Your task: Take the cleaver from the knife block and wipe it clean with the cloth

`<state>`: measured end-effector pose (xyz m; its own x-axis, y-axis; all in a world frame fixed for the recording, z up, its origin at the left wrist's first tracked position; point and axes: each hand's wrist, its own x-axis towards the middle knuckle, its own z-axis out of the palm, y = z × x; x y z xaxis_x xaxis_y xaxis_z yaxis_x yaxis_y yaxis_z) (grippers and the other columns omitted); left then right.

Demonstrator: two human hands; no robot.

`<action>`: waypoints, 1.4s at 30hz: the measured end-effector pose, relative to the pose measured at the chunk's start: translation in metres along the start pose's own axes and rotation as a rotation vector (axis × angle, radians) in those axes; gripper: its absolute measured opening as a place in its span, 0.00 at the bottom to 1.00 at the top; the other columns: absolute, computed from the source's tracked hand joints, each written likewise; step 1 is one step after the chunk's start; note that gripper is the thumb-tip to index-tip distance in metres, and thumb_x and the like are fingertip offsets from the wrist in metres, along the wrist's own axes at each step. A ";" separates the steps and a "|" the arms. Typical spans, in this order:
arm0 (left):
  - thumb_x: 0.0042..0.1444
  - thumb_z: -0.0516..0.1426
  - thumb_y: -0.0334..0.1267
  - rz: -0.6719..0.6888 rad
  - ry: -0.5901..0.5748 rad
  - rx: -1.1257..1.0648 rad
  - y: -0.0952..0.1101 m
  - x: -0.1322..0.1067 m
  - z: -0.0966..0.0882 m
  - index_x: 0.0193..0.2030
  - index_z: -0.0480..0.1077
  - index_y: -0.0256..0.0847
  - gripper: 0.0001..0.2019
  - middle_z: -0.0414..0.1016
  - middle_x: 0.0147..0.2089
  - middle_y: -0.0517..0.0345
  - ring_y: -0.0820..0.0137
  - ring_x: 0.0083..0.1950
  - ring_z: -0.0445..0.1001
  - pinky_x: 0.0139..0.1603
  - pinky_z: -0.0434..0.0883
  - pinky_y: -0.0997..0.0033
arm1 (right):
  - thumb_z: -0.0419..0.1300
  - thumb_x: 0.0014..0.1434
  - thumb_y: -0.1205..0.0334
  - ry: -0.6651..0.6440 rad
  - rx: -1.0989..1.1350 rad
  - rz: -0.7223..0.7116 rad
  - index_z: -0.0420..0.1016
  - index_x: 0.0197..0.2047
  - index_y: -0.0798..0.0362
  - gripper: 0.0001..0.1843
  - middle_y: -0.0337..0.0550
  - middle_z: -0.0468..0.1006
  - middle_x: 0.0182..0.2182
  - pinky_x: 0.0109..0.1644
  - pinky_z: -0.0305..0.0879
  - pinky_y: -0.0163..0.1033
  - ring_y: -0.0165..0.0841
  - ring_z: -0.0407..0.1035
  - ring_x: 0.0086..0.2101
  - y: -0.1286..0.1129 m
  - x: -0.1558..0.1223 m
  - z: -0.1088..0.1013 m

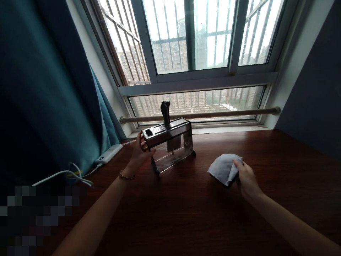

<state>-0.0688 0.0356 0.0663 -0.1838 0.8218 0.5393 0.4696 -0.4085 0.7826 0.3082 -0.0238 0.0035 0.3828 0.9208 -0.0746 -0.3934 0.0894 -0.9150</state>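
Note:
A clear-walled knife holder point(173, 147) with a steel top stands on the dark wooden table point(186, 213) near the window. One black knife handle point(165, 113) sticks up out of its top. My left hand point(140, 151) grips the holder's left end, fingers wrapped round the steel rim. To the right, my right hand point(246, 179) rests on the table and pinches a folded grey cloth point(223, 169) at its right edge. The cloth lies on the table, apart from the holder.
A white power bank point(109, 154) with a white cable point(66, 176) lies at the table's left edge beside a teal curtain point(53, 106). A barred window point(197, 53) and a wooden rod point(202, 115) run behind the table.

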 end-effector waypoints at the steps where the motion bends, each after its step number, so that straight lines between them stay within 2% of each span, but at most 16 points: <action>1: 0.35 0.66 0.41 0.003 -0.064 -0.041 0.004 0.000 0.003 0.67 0.43 0.43 0.53 0.64 0.58 0.46 0.59 0.51 0.71 0.47 0.72 0.64 | 0.64 0.43 0.55 0.018 0.012 -0.024 0.71 0.34 0.55 0.16 0.38 0.74 0.28 0.30 0.64 0.35 0.32 0.67 0.28 -0.007 0.006 0.000; 5: 0.33 0.67 0.41 0.022 -0.265 -0.174 0.013 0.004 0.014 0.67 0.44 0.42 0.54 0.57 0.64 0.45 0.54 0.60 0.63 0.56 0.67 0.62 | 0.64 0.42 0.57 0.052 0.051 -0.144 0.71 0.32 0.54 0.14 0.35 0.71 0.26 0.29 0.62 0.32 0.28 0.64 0.26 -0.036 0.028 0.005; 9: 0.32 0.66 0.39 0.032 -0.363 -0.276 0.014 0.012 0.028 0.67 0.43 0.43 0.55 0.54 0.66 0.47 0.53 0.64 0.57 0.60 0.62 0.62 | 0.65 0.42 0.57 0.002 0.060 -0.231 0.72 0.33 0.54 0.14 0.34 0.70 0.26 0.30 0.60 0.31 0.25 0.62 0.26 -0.054 0.044 0.022; 14: 0.31 0.65 0.39 -0.001 -0.418 -0.328 0.013 0.019 0.039 0.67 0.43 0.44 0.55 0.55 0.66 0.47 0.51 0.61 0.62 0.53 0.70 0.63 | 0.63 0.46 0.53 -0.082 0.054 -0.269 0.72 0.36 0.54 0.16 0.34 0.70 0.28 0.32 0.60 0.32 0.26 0.63 0.27 -0.048 0.044 0.052; 20: 0.31 0.65 0.40 -0.023 -0.433 -0.298 0.014 0.020 0.039 0.68 0.42 0.43 0.56 0.60 0.63 0.45 0.50 0.58 0.65 0.51 0.71 0.63 | 0.60 0.51 0.50 -0.214 -0.025 -0.334 0.72 0.38 0.54 0.16 0.37 0.73 0.31 0.37 0.60 0.34 0.30 0.65 0.32 -0.041 0.021 0.080; 24: 0.32 0.67 0.38 -0.014 -0.462 -0.230 0.019 0.019 0.029 0.65 0.53 0.42 0.49 0.66 0.58 0.44 0.49 0.57 0.66 0.51 0.71 0.60 | 0.56 0.56 0.47 -0.217 -0.158 -0.403 0.71 0.37 0.53 0.17 0.38 0.72 0.31 0.38 0.60 0.35 0.32 0.65 0.34 -0.044 0.013 0.084; 27: 0.31 0.68 0.37 0.036 -0.422 -0.181 0.036 0.023 0.014 0.62 0.57 0.43 0.47 0.61 0.62 0.46 0.50 0.63 0.59 0.56 0.66 0.57 | 0.55 0.56 0.45 -0.163 -0.195 -0.402 0.70 0.36 0.53 0.18 0.38 0.71 0.30 0.36 0.59 0.35 0.31 0.63 0.31 -0.044 0.016 0.081; 29: 0.36 0.67 0.39 0.098 -0.335 -0.171 0.058 0.030 0.007 0.63 0.53 0.45 0.45 0.52 0.67 0.49 0.55 0.67 0.52 0.63 0.58 0.57 | 0.55 0.55 0.45 -0.083 -0.192 -0.394 0.70 0.36 0.54 0.19 0.37 0.69 0.28 0.34 0.58 0.35 0.31 0.62 0.30 -0.042 0.018 0.078; 30: 0.40 0.65 0.40 0.134 -0.283 -0.172 0.072 0.035 0.005 0.63 0.53 0.45 0.43 0.51 0.67 0.50 0.58 0.67 0.51 0.64 0.55 0.58 | 0.54 0.55 0.45 -0.033 -0.187 -0.397 0.69 0.36 0.54 0.19 0.37 0.68 0.28 0.34 0.58 0.35 0.31 0.61 0.29 -0.040 0.018 0.077; 31: 0.43 0.64 0.41 0.170 -0.241 -0.176 0.088 0.040 0.006 0.62 0.54 0.43 0.38 0.55 0.65 0.50 0.61 0.67 0.53 0.65 0.54 0.59 | 0.54 0.55 0.45 0.017 -0.182 -0.406 0.68 0.36 0.54 0.19 0.37 0.68 0.28 0.34 0.58 0.35 0.31 0.61 0.29 -0.037 0.016 0.075; 32: 0.46 0.62 0.42 0.206 -0.206 -0.179 0.103 0.044 0.009 0.59 0.58 0.41 0.33 0.62 0.61 0.49 0.62 0.63 0.60 0.64 0.57 0.60 | 0.53 0.55 0.46 0.055 -0.184 -0.416 0.68 0.35 0.54 0.18 0.37 0.67 0.28 0.34 0.58 0.36 0.31 0.61 0.29 -0.033 0.013 0.074; 34: 0.49 0.61 0.44 0.251 -0.222 -0.159 0.133 0.053 0.023 0.52 0.65 0.36 0.25 0.73 0.48 0.48 0.63 0.52 0.72 0.56 0.66 0.60 | 0.53 0.55 0.48 0.048 -0.211 -0.407 0.68 0.36 0.54 0.16 0.38 0.68 0.30 0.36 0.58 0.36 0.31 0.61 0.31 -0.022 0.000 0.073; 37: 0.43 0.64 0.46 0.227 -0.247 0.012 0.160 0.064 0.055 0.42 0.72 0.33 0.22 0.77 0.38 0.50 0.64 0.39 0.76 0.41 0.72 0.63 | 0.53 0.56 0.50 -0.131 -0.248 -0.299 0.68 0.38 0.53 0.15 0.39 0.69 0.30 0.35 0.58 0.36 0.33 0.61 0.31 0.000 -0.024 0.075; 39: 0.39 0.65 0.47 0.220 -0.237 0.063 0.164 0.070 0.074 0.34 0.74 0.32 0.20 0.76 0.32 0.51 0.64 0.34 0.75 0.36 0.71 0.65 | 0.53 0.56 0.49 -0.229 -0.253 -0.247 0.68 0.37 0.53 0.15 0.40 0.70 0.30 0.37 0.59 0.36 0.34 0.63 0.33 0.013 -0.037 0.077; 42: 0.40 0.65 0.47 0.231 -0.200 0.045 0.157 0.075 0.090 0.32 0.75 0.33 0.17 0.76 0.29 0.53 0.66 0.33 0.74 0.35 0.69 0.67 | 0.53 0.56 0.49 -0.285 -0.254 -0.210 0.68 0.36 0.53 0.15 0.41 0.72 0.32 0.40 0.60 0.37 0.36 0.65 0.35 0.022 -0.045 0.081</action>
<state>0.0693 0.0690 0.2016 0.1041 0.7731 0.6257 0.5179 -0.5792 0.6295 0.2148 -0.0327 0.0185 0.1725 0.9637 0.2038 -0.0995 0.2229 -0.9697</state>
